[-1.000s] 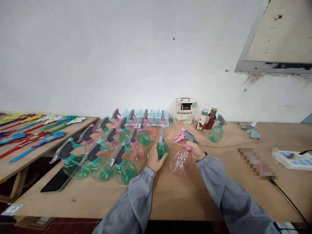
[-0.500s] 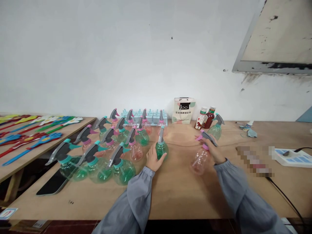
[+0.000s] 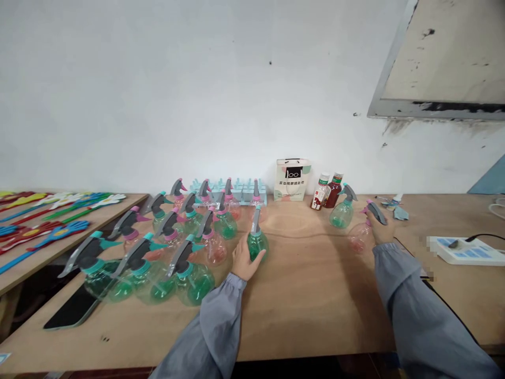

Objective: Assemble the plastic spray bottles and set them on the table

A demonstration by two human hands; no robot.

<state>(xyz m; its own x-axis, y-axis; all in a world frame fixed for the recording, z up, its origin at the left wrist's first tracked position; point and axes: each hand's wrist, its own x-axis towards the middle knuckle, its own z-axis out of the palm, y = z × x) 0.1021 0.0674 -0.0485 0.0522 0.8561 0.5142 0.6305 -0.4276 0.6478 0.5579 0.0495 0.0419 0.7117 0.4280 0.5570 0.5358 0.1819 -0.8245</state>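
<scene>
My left hand is wrapped round a green spray bottle that stands upright near the middle of the table. Over on the right, my right hand grips the grey-and-pink head of a pink spray bottle, which leans slightly. Behind it stands another green spray bottle with a teal collar. Several more green and pink bottles are grouped left of my left hand, among them a green one at the front.
A black phone lies at the left. Along the wall stand pale blue moulds, a paper bag and two bottles of red-brown contents. A white power strip lies right. Colourful hand-shaped items cover the left table.
My right hand has carried the pink bottle to the right and farther back, close to the standing green bottle. My left hand keeps its hold. The view has shifted slightly.
</scene>
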